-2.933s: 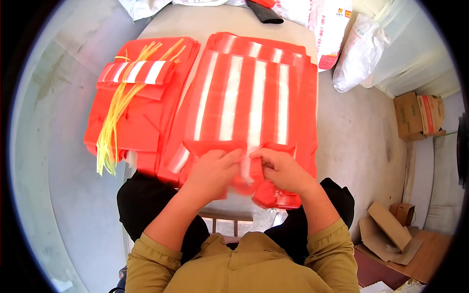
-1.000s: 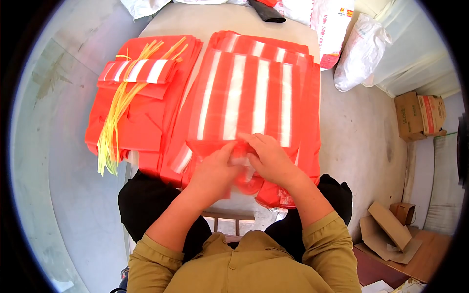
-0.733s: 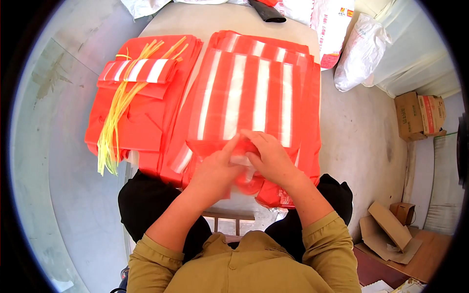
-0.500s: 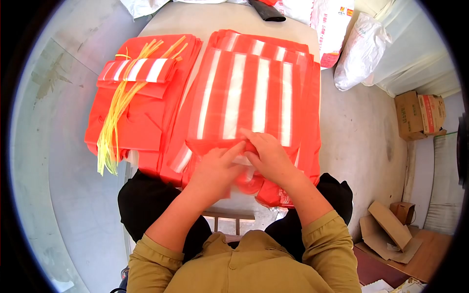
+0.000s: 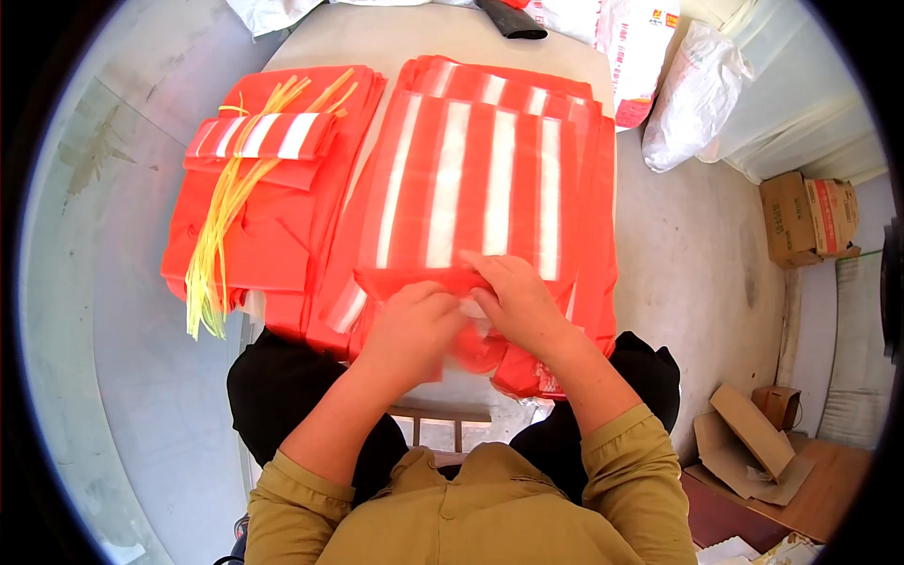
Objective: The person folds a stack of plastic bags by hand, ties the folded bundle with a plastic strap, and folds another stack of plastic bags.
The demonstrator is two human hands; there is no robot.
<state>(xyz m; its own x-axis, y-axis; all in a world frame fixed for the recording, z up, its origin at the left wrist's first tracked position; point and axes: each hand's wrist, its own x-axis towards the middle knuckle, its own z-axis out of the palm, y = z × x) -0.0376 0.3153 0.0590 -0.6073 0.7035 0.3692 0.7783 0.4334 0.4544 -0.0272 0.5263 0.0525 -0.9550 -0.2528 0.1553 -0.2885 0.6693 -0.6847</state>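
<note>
A stack of red plastic bags with white stripes [image 5: 478,188] lies in front of me on the table. At its near edge, my left hand [image 5: 417,325] has its fingers curled in together, and whatever they pinch is hidden. Close beside it, my right hand [image 5: 520,299] bends its fingers and thumb onto the near edge of the top bag, gripping the red film. Between and below the hands, loose red film bunches up, partly blurred. Left of the stack, a bundle of thin yellow strips [image 5: 224,221] lies across another red pile [image 5: 254,250] with a folded striped piece on it.
The pale table [image 5: 367,38] reaches away from me. A dark rolled piece [image 5: 513,19] sits at its far edge, near white printed sacks [image 5: 636,56]. To the right are a white bag [image 5: 695,99], a cardboard box [image 5: 796,221] and an opened carton [image 5: 749,443].
My left hand's fingers have curled in more, where before they stretched toward the right hand. The right hand stays nearly in place. The stacks look unmoved.
</note>
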